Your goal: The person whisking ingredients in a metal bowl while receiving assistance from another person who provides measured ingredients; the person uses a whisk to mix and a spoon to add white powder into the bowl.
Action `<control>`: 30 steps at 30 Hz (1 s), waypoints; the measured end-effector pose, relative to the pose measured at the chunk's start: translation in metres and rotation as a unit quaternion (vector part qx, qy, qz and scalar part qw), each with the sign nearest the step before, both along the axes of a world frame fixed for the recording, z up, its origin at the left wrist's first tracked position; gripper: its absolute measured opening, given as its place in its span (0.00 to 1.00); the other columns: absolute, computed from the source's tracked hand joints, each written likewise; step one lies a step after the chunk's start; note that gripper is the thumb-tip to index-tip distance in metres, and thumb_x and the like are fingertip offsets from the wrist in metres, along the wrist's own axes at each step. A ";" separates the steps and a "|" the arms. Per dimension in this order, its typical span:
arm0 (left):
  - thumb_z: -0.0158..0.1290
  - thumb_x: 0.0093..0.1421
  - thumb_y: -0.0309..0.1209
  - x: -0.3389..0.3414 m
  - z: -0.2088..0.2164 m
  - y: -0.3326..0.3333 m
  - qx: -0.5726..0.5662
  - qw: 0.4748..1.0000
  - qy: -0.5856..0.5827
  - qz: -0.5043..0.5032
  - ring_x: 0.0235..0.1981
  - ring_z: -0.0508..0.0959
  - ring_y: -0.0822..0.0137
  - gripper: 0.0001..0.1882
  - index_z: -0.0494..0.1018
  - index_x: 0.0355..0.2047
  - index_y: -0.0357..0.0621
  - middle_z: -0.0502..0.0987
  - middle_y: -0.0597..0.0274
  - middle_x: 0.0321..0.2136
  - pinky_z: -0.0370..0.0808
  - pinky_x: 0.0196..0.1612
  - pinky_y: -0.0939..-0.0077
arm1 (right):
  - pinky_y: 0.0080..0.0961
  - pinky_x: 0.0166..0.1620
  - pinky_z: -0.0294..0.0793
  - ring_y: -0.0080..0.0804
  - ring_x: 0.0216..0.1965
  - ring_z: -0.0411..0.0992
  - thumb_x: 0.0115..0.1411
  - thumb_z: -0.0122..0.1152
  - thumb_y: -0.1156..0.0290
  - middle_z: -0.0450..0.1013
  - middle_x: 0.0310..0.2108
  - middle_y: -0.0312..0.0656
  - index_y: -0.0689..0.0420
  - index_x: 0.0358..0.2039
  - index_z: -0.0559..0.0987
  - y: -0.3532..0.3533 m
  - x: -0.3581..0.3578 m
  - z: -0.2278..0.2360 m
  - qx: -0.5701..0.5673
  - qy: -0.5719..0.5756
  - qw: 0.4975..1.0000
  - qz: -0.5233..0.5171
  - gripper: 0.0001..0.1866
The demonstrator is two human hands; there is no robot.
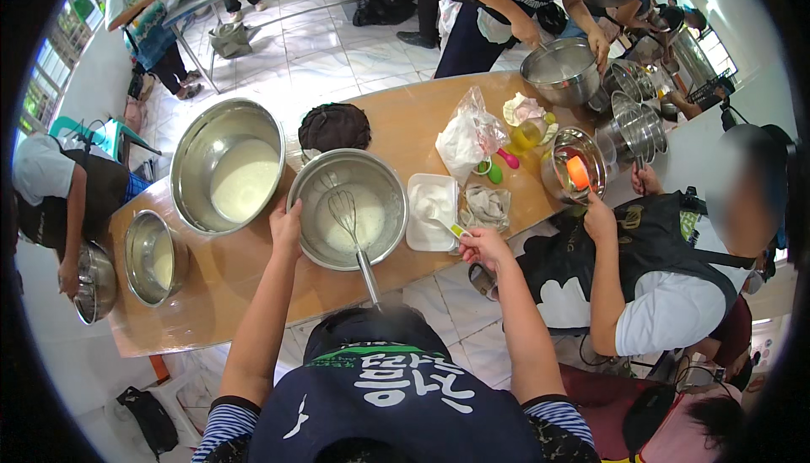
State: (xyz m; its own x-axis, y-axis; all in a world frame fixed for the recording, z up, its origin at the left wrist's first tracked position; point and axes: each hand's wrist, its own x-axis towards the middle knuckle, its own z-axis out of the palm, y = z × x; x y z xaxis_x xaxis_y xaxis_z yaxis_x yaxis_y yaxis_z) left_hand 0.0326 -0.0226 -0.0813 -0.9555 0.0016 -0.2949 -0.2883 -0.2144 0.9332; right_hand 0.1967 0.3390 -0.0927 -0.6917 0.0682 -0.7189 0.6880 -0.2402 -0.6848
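Observation:
My left hand (287, 225) grips the left rim of a steel mixing bowl (396, 201) with pale batter in it. A wire whisk (344, 210) leans in that bowl, its handle resting over the near rim. My right hand (484, 248) is closed on the green handle of a measuring spoon (458, 231). The spoon reaches over the near right edge of a white plastic tub (415, 239) that holds white powder. Its scoop end is too small to make out against the powder. The tub stands just right of the bowl.
A large steel bowl (187, 185) and a smaller one (135, 269), both with pale batter, stand left. Beyond the tub are a crumpled cloth (487, 208), a plastic bag (468, 142) and a dark cloth bundle (334, 128). A person (666, 269) at right holds an orange cup over a bowl (553, 168).

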 end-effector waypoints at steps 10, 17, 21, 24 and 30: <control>0.49 0.56 0.30 0.003 0.008 -0.002 -0.058 0.998 0.013 -0.027 0.39 0.72 0.69 0.19 0.65 0.47 0.34 0.72 0.57 0.40 0.67 0.43 0.77 | 0.18 0.19 0.67 0.21 0.15 0.67 0.55 0.53 0.69 0.70 0.20 0.37 0.59 0.28 0.72 -0.020 0.022 0.046 -0.046 0.024 0.998 -0.038 0.06; 0.50 0.57 0.38 0.016 0.015 -0.011 -0.107 0.992 0.046 -0.052 0.48 0.66 0.67 0.29 0.58 0.52 0.31 0.66 0.54 0.48 0.62 0.50 0.76 | 0.18 0.17 0.67 0.21 0.14 0.67 0.55 0.53 0.70 0.71 0.19 0.38 0.61 0.28 0.73 -0.055 0.001 0.103 -0.059 0.098 0.993 -0.038 0.07; 0.50 0.56 0.35 0.010 0.015 -0.005 0.047 0.998 -0.036 -0.035 0.47 0.67 0.67 0.27 0.59 0.53 0.34 0.67 0.55 0.47 0.62 0.50 0.77 | 0.18 0.17 0.67 0.21 0.14 0.68 0.55 0.53 0.70 0.70 0.19 0.38 0.62 0.29 0.73 -0.073 -0.017 0.104 -0.053 0.124 0.990 -0.044 0.08; 0.48 0.57 0.32 0.005 0.006 -0.001 0.052 0.997 -0.038 -0.036 0.43 0.70 0.70 0.22 0.62 0.52 0.38 0.70 0.58 0.44 0.66 0.46 0.77 | 0.18 0.16 0.68 0.22 0.13 0.68 0.55 0.52 0.71 0.70 0.18 0.38 0.63 0.29 0.73 -0.089 -0.028 0.106 -0.016 0.121 0.992 -0.026 0.07; 0.44 0.58 0.25 0.008 0.013 0.017 0.056 0.998 0.027 -0.021 0.39 0.71 0.73 0.17 0.66 0.49 0.38 0.72 0.63 0.41 0.67 0.44 0.79 | 0.17 0.15 0.68 0.22 0.12 0.68 0.56 0.50 0.72 0.70 0.17 0.39 0.63 0.29 0.73 -0.104 -0.049 0.097 0.043 0.151 0.988 -0.002 0.07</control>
